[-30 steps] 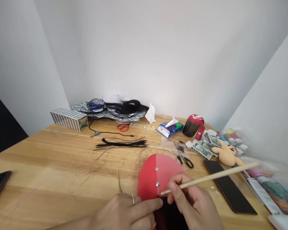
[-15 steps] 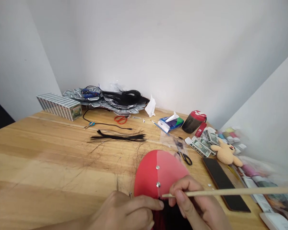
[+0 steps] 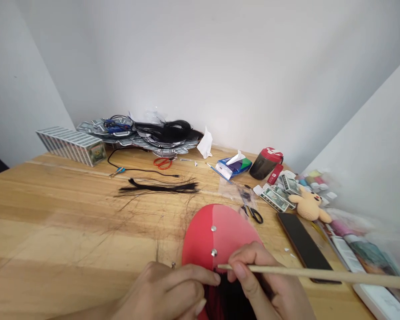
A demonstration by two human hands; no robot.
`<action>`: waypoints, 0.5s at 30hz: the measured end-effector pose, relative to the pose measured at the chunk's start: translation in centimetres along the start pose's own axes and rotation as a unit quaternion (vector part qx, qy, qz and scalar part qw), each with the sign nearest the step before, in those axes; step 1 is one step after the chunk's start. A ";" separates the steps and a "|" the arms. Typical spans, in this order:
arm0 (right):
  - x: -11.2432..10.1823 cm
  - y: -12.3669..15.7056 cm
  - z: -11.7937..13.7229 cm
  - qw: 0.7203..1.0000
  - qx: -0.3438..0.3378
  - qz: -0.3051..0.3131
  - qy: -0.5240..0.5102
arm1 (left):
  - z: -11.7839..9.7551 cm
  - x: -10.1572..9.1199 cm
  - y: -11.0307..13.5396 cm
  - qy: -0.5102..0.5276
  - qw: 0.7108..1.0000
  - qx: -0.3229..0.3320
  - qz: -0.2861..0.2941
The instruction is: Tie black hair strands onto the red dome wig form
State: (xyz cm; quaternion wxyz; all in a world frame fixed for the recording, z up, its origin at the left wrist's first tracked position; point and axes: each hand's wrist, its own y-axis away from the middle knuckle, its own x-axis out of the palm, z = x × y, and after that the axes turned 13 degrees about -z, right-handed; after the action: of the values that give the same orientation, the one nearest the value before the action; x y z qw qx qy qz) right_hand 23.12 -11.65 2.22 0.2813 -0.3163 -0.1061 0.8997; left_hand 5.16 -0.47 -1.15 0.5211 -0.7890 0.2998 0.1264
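Observation:
A rounded form (image 3: 200, 240) in two shades of red, with two silver studs down its seam, stands at the table's near side. Black hair (image 3: 231, 293) covers its lower part. My left hand (image 3: 173, 289) lies over the hair's left side, its index finger pressing the upper edge and its other fingers curled; what the thumb touches is partly hidden. Between thumb and fingers, my right hand (image 3: 260, 280) pinches a pale wooden stick (image 3: 306, 272). The stick's pointed tip is at the seam, just above the hair edge and close to my left fingertip.
Behind the form lies a bundle of black hair strands (image 3: 160, 186), with loose hairs around it. Black scissors (image 3: 253, 214), a phone (image 3: 305, 246) and a plush toy (image 3: 309, 204) are at right. Red-handled scissors (image 3: 162, 163), a tissue pack (image 3: 233, 165) and a jar (image 3: 266, 163) stand farther back.
The whole view has shifted slightly, so everything appears a little farther left and up. Both hands keep nearly the same pose, and the stick's tip remains by the hair edge.

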 end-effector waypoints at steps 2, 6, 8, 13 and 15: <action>0.0 0.0 0.1 1.000 -0.001 -0.007 0.006 | -0.1 -0.3 -0.2 0.000 1.000 -0.010 0.012; 0.1 -0.1 0.3 1.000 0.002 -0.019 0.005 | -0.1 -0.8 -0.3 0.009 1.000 -0.022 0.014; 0.0 -0.2 0.3 1.000 0.008 -0.018 0.003 | -0.1 -0.8 -0.2 0.014 1.000 -0.015 0.011; 0.0 -0.5 0.6 1.000 0.017 -0.015 -0.014 | 0.8 -0.6 0.4 -0.010 0.998 0.053 -0.023; 0.0 -0.6 0.8 1.000 0.021 -0.011 -0.017 | 1.2 -0.5 0.7 -0.026 0.997 0.052 -0.048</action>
State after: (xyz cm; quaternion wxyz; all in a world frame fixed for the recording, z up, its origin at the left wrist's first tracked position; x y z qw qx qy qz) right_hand 22.90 -11.23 3.04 0.2963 -0.2937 -0.0957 0.9037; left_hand 4.46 0.57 -1.95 0.5750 -0.7703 0.2543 0.1063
